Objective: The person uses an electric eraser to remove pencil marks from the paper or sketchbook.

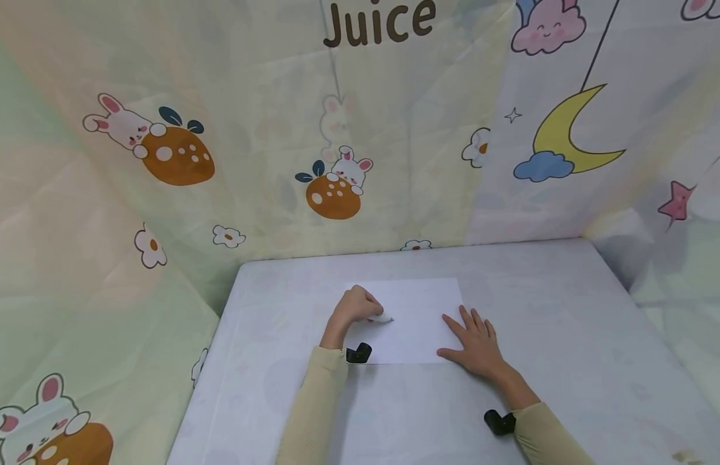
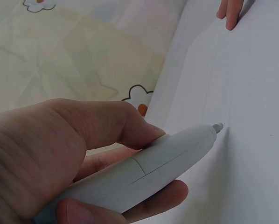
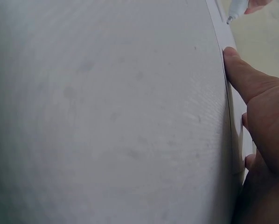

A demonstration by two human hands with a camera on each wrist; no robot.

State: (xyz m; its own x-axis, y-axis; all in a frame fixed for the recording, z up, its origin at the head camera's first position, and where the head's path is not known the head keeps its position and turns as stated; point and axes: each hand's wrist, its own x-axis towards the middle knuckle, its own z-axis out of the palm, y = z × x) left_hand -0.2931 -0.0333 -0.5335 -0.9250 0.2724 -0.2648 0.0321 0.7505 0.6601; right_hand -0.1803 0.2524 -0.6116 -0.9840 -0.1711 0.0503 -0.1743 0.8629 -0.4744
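My left hand (image 1: 355,305) grips a thick white pen (image 2: 172,161) with a narrow grey tip, between thumb and fingers. In the left wrist view the tip points at the white sheet of paper (image 1: 420,300), close over it, and its shadow falls beside it. Fingers spread, my right hand (image 1: 478,349) rests on the sheet's right edge. From the right wrist, its thumb (image 3: 240,72) lies along the sheet's near edge, with the pen's tip showing beyond.
The sheet lies on a white-covered table (image 1: 267,336). A patterned cloth (image 1: 255,161) hangs behind and at the sides, close to the table's far edge. A black wrist device (image 1: 360,353) is by the left cuff, another black device (image 1: 499,423) by the right.
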